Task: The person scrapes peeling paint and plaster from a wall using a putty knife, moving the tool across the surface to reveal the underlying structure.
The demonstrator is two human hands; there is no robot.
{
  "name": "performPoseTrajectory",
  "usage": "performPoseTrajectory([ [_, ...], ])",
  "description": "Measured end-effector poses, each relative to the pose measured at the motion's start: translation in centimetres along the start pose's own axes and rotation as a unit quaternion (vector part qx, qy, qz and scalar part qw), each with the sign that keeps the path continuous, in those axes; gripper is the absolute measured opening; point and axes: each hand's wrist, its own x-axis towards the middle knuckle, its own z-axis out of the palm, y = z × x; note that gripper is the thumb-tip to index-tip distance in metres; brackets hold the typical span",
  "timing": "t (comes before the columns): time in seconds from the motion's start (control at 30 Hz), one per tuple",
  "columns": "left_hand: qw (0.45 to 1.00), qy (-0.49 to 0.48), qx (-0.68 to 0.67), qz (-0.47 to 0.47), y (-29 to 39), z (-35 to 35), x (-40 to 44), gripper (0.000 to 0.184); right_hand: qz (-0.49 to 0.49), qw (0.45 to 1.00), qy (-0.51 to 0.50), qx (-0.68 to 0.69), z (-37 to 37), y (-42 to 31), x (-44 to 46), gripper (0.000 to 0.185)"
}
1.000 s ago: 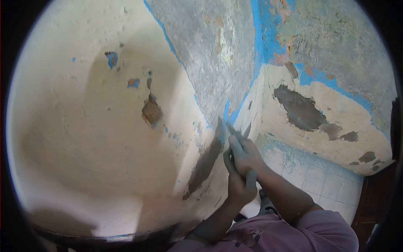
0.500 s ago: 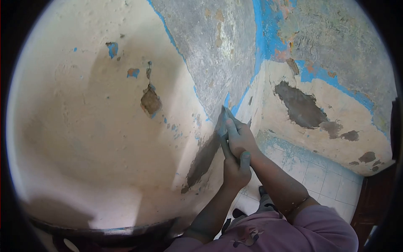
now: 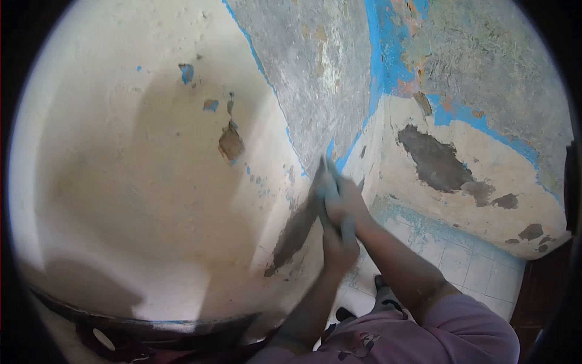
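A scraper (image 3: 324,165) is in my hands, its thin blade seen nearly edge-on against the peeling wall (image 3: 330,67). My right hand (image 3: 344,199) is closed round it near the blade, fingers pointing up the wall. Just below, my left hand (image 3: 339,246) is closed at the lower end of the tool, touching the right hand; its grip is partly hidden and blurred. A strip of blue paint (image 3: 341,162) lies beside the blade, at the lower tip of the bare grey patch.
Cream paint (image 3: 176,200) with chipped holes (image 3: 231,144) covers the left wall. The right wall has dark bare patches (image 3: 435,159) and a blue paint edge (image 3: 479,121). White floor tiles (image 3: 473,267) lie below, with a dark wooden piece (image 3: 542,285) at the right.
The view has shifted slightly, so the left wall's marks sit further right. Both hands stay together on the scraper at nearly the same spot, now blurred by motion.
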Motion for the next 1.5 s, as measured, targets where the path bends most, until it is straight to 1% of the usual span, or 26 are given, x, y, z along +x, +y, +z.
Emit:
performPoseTrajectory([
  [0.03, 0.998, -0.023, 0.005, -0.056, -1.0, -0.4, 0.8, 0.052, 0.113, 0.992, -0.029, 0.038, 0.0, -0.2, 0.8, 0.048],
  [0.07, 0.982, -0.075, 0.0, -0.172, -0.1, -0.9, 2.5, 0.069, 0.173, 0.978, -0.039, 0.112, -0.3, -0.1, 1.8, 0.045],
  [0.1, 0.983, -0.074, 0.0, -0.167, 0.9, -0.5, 2.5, 0.069, 0.167, 0.979, -0.038, 0.113, -0.7, -0.4, 1.8, 0.045],
  [0.17, 0.996, -0.02, 0.079, 0.038, 2.3, 0.7, 1.4, 0.07, 0.149, 0.979, -0.078, 0.117, -2.3, -1.3, 0.7, 0.044],
  [0.2, 0.993, -0.013, 0.084, 0.08, 2.0, 0.6, 0.3, 0.07, 0.112, 0.985, -0.057, 0.119, -2.5, -2.1, -0.6, 0.044],
  [0.23, 0.993, -0.014, 0.084, 0.084, 1.5, 0.6, 0.3, 0.07, 0.109, 0.985, -0.055, 0.12, -1.8, -1.3, -0.3, 0.044],
  [0.3, 0.996, 0.031, 0.058, 0.061, 0.0, 0.3, 0.2, 0.068, 0.046, 0.998, -0.032, 0.0, -0.2, 0.1, 0.0, 0.049],
  [0.33, 0.999, 0.009, -0.014, -0.033, -1.1, 0.2, 0.9, 0.065, 0.056, 0.998, -0.04, 0.001, -0.1, 0.8, -0.4, 0.049],
  [0.43, 0.994, -0.039, -0.008, -0.102, 2.7, 1.1, 3.2, 0.053, 0.217, 0.964, -0.091, 0.128, -2.4, -0.9, 3.1, 0.045],
  [0.47, 0.99, -0.05, 0.13, 0.009, 2.6, 0.9, 2.8, 0.058, 0.164, 0.977, -0.08, 0.108, -2.4, -0.1, 2.3, 0.045],
  [0.5, 0.99, -0.051, 0.128, 0.012, 2.8, 1.2, 1.7, 0.058, 0.162, 0.978, -0.076, 0.108, -2.2, 0.6, 0.9, 0.045],
  [0.57, 0.999, -0.016, -0.007, 0.048, 3.0, 1.8, -0.1, 0.061, -0.004, 0.999, -0.03, 0.031, -1.3, 1.4, -0.8, 0.047],
  [0.6, 1.0, 0.0, -0.025, 0.007, 1.6, 1.5, 0.4, 0.062, 0.083, 0.992, -0.089, 0.045, -1.7, -0.3, 0.1, 0.048],
  [0.63, 1.0, -0.001, -0.023, -0.002, 0.9, 1.3, -0.2, 0.062, 0.091, 0.991, -0.092, 0.047, -2.3, -0.9, 0.4, 0.048],
  [0.7, 0.998, -0.042, 0.004, -0.056, 1.9, 1.2, 0.5, 0.064, 0.2, 0.958, -0.153, 0.139, -3.0, -1.6, 0.9, 0.047],
  [0.77, 0.995, -0.031, -0.009, -0.09, 2.2, 1.5, -0.4, 0.063, 0.165, 0.971, -0.117, 0.13, -2.4, -0.9, -0.4, 0.047],
  [0.83, 0.997, 0.001, 0.034, 0.063, 2.6, 1.3, -0.3, 0.059, 0.086, 0.985, -0.051, 0.139, -2.2, -1.4, -1.0, 0.047],
  [0.93, 0.995, 0.012, 0.015, 0.095, 1.2, 0.5, 1.6, 0.058, 0.066, 0.997, -0.027, 0.037, -0.6, -0.7, 0.8, 0.048],
  [0.97, 0.996, 0.014, 0.018, 0.089, 1.3, 0.4, 1.9, 0.058, 0.07, 0.996, -0.032, 0.038, -0.9, -0.7, 1.2, 0.048],
  [1.03, 0.994, -0.047, 0.038, -0.087, 1.8, 0.4, 3.6, 0.058, 0.177, 0.971, -0.077, 0.138, -2.2, -1.0, 3.2, 0.048],
  [1.1, 0.995, -0.056, 0.029, -0.08, 3.3, 0.9, 1.9, 0.061, 0.187, 0.968, -0.077, 0.151, -2.5, -1.3, 1.4, 0.047],
  [1.17, 0.998, -0.021, 0.024, 0.049, 3.1, 1.1, 0.5, 0.064, 0.015, 0.993, 0.001, 0.117, -1.7, -1.1, 0.0, 0.045],
  [1.23, 1.0, -0.015, -0.011, 0.001, 1.5, 0.9, 0.5, 0.068, 0.056, 0.994, -0.039, 0.09, -1.5, -1.0, 0.5, 0.046],
  [1.3, 0.996, -0.04, -0.024, -0.073, 1.8, 0.7, 0.8, 0.068, 0.172, 0.967, -0.117, 0.148, -1.9, -1.2, 0.9, 0.048],
  [1.43, 0.996, -0.045, -0.005, -0.083, 3.7, 0.7, 0.2, 0.066, 0.13, 0.974, -0.081, 0.168, -2.8, -2.5, -0.7, 0.048],
  [1.5, 0.998, -0.033, -0.004, 0.047, 2.4, 0.4, -0.4, 0.065, 0.068, 0.991, -0.041, 0.11, -1.1, -1.0, 0.2, 0.048],
])
